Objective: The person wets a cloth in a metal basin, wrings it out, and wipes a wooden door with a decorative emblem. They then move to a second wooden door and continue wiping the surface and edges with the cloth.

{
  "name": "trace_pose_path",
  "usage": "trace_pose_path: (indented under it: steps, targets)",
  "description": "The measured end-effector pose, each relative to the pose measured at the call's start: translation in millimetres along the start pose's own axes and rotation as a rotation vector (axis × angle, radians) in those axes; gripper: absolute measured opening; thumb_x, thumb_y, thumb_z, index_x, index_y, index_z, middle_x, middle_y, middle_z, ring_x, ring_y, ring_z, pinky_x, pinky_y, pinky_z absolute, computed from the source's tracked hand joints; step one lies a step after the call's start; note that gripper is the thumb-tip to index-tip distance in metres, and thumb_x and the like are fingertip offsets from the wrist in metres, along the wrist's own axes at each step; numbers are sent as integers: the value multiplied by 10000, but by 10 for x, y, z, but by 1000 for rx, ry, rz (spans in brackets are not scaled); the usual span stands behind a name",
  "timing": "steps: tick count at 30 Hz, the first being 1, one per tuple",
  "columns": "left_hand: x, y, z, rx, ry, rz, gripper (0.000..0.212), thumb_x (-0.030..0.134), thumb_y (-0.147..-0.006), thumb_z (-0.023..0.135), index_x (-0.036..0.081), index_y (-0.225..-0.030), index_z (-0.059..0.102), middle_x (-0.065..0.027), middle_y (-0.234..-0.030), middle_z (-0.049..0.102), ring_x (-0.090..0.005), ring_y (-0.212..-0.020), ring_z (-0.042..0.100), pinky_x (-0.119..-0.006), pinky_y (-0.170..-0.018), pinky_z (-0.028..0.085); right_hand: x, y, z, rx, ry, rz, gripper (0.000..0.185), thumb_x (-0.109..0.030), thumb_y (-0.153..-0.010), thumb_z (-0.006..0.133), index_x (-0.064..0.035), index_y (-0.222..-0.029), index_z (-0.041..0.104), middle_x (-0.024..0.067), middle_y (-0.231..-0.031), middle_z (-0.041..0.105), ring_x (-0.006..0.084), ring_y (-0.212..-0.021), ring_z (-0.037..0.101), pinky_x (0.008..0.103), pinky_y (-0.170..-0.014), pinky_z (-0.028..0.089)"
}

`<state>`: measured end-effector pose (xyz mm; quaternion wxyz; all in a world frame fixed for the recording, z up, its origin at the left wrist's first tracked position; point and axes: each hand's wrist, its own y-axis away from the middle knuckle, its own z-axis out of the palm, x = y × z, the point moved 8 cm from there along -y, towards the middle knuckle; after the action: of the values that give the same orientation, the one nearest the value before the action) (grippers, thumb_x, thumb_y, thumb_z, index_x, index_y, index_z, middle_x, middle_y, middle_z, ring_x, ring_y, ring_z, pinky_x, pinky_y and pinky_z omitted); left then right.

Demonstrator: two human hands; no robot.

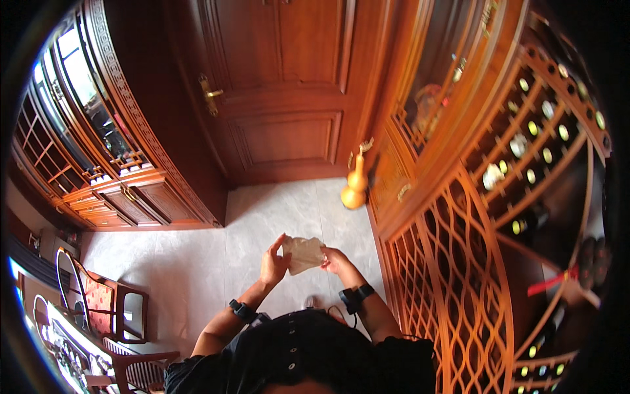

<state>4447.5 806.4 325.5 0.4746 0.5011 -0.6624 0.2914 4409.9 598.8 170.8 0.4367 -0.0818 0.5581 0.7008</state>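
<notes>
A thin beige cloth (303,255) is stretched between my two hands, above the grey tiled floor (275,209). My left hand (274,262) grips its left edge, thumb on top and fingers pointing up. At the right edge, my right hand (333,259) pinches the cloth between thumb and fingers. Both wrists wear dark bands with small black devices. Beyond the cloth, to the right, a yellow gourd (354,189) hangs or stands by the cabinet; which of the two I cannot tell.
Ahead is a closed wooden door (288,138) with a brass handle (211,94). Along the right runs a wooden wine rack (531,123) with bottles, beside lattice doors (457,285). A glazed wooden cabinet (147,194) is at the left, with a wooden chair (101,295) below it.
</notes>
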Motion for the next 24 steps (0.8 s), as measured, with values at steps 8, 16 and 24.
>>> trace_pose_path:
  steps: [8, 16, 24]
  targets:
    - [364, -1118, -583, 133, 188, -12, 625, 100, -835, 677, 67, -1424, 473, -108, -1237, 649, -96, -536, 578, -282, -453, 469, -1864, -290, 1012, -534, -473, -277, 325, -204, -935, 535, -94, -1236, 585, 83, -1082, 652, 201, -905, 626, 351, -795, 534]
    - [1087, -2132, -316, -199, 373, -37, 468, 139, -930, 642, 74, -1380, 533, -23, -1066, 693, -35, -507, 472, -221, -444, 406, -2566, -708, 1157, -519, -533, -464, 429, -308, -1001, 506, -44, -1339, 520, 99, -1281, 598, 228, -1144, 586, 395, -983, 491]
    - [1223, -3428, -234, -471, 413, 26, 526, 96, -936, 597, 36, -1435, 444, -69, -1166, 665, -86, -635, 619, -214, -388, 449, -3691, -995, 981, -485, -652, -794, 319, -230, -942, 631, -158, -1244, 559, -42, -1035, 613, 79, -798, 551, 248, -675, 478]
